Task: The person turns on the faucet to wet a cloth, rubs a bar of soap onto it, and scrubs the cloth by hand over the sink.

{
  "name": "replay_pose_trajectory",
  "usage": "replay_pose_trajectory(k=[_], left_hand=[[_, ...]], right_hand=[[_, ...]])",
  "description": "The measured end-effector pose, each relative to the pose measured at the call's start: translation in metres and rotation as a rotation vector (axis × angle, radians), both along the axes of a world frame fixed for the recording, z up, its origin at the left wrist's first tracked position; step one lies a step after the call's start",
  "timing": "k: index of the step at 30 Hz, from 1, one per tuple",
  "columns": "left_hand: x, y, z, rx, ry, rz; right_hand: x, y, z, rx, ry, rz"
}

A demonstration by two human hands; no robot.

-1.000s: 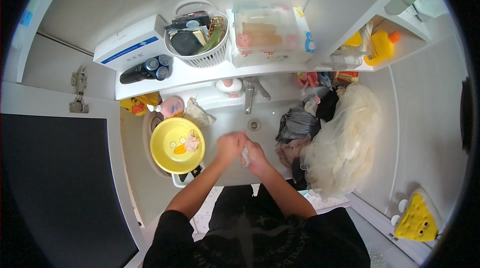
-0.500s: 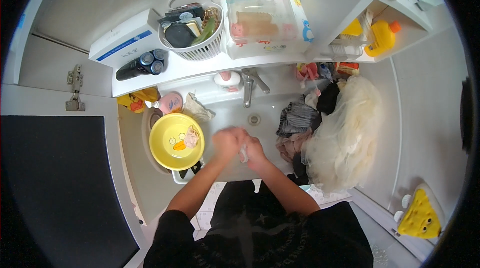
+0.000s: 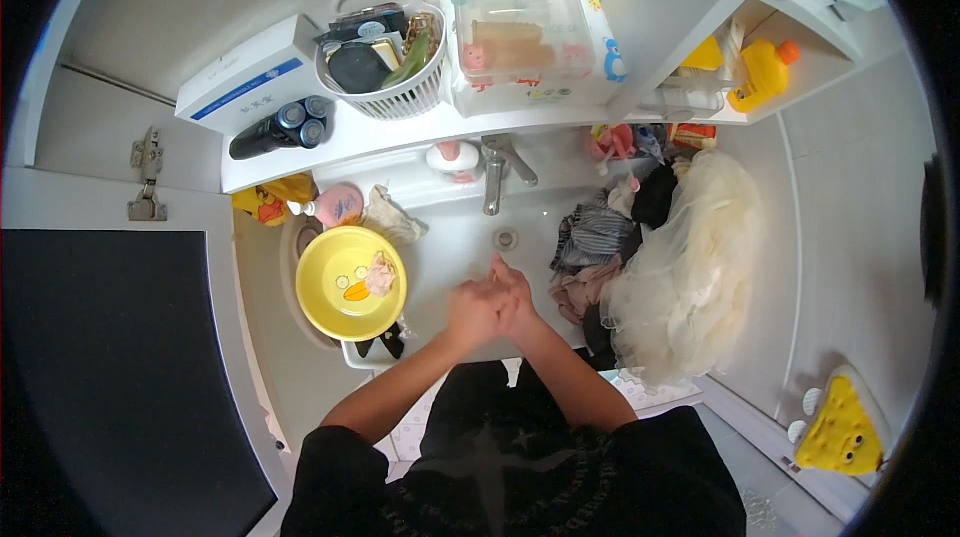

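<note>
Over the near part of the white sink (image 3: 440,237), my left hand (image 3: 474,313) and my right hand (image 3: 514,299) press together with fingers closed. Whatever lies between the palms is hidden now; a small whitish-pink cloth showed there earlier. To the left, a yellow basin (image 3: 330,312) with a duck face holds a crumpled pale pink cloth (image 3: 380,274). On the right side of the sink lies a heap with a grey striped garment (image 3: 588,235), a dusty pink garment (image 3: 583,289) and black pieces. Beside it spreads a large cream tulle garment (image 3: 695,272).
A faucet (image 3: 493,182) rises at the back above the drain (image 3: 505,239). Near it are a soap dispenser (image 3: 453,159), a pink bottle (image 3: 338,205) and a beige cloth (image 3: 393,217). The shelf above carries a white basket (image 3: 400,104), a shaver (image 3: 270,137) and boxes.
My hands have drawn slightly nearer to me and closed more fully together. The whitish-pink cloth seen beneath them before is out of sight now.
</note>
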State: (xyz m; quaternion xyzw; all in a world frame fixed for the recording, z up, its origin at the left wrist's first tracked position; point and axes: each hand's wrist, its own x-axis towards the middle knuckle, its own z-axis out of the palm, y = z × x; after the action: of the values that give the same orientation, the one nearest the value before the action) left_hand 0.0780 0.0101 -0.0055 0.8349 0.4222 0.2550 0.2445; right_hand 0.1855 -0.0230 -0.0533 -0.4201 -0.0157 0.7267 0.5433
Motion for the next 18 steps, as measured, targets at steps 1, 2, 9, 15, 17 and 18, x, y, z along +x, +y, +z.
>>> replay_pose_trajectory(k=[1, 2, 9, 15, 17, 18], left_hand=[[-0.003, 0.004, -0.002, 0.029, 0.004, 0.028], [-0.006, 0.009, -0.002, 0.025, 0.007, 0.038], [0.004, 0.004, 0.013, 0.108, -0.08, -0.016], [-0.003, 0.0, 0.007, 0.067, 0.105, 0.058], [-0.001, -0.005, 0.01, 0.037, 0.004, -0.083], [-0.002, 0.005, 0.009, 0.037, 0.004, -0.081]], right_hand=[[-0.005, 0.005, 0.011, 0.002, 0.005, 0.009], [-0.011, 0.012, 0.039, -0.119, -0.03, 0.078], [-0.013, 0.009, 0.036, -0.202, 0.137, -0.104], [-0.011, 0.013, 0.034, -0.194, -0.047, 0.048], [-0.016, 0.011, 0.029, -0.158, -0.005, -0.05], [-0.017, 0.009, 0.027, -0.14, 0.016, -0.1]])
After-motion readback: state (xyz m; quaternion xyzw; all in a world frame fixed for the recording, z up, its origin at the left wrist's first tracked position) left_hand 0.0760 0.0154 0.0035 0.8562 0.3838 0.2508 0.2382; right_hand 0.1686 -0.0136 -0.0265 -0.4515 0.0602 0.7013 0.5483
